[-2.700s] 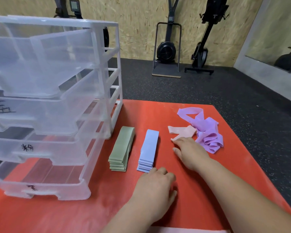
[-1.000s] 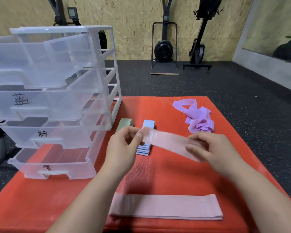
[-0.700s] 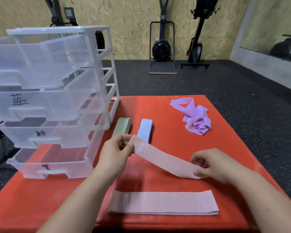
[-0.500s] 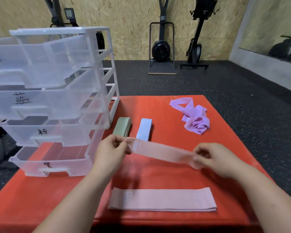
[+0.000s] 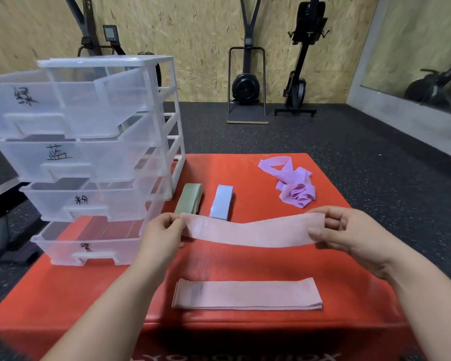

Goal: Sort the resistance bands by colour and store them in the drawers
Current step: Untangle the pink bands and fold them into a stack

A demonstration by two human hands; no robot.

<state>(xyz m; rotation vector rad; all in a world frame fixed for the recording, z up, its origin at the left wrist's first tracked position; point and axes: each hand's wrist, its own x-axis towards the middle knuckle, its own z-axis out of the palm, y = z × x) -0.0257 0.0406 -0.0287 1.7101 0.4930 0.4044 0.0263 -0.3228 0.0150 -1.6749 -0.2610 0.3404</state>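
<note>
Partly, the pink band (image 5: 253,233) hides the green stack (image 5: 189,198) and blue stack (image 5: 221,201).

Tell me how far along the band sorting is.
Done: green stack and blue stack lie folded beside the drawers; a pink stack lies at the red mat's near edge. In hand: left hand and right hand hold another pink band stretched flat. Left: the purple heap is tangled, and no bands show in any drawer.

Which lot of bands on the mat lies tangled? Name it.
The purple bands, heaped loosely far right on the mat. The green stack, blue stack and pink stack lie flat and folded.
</note>
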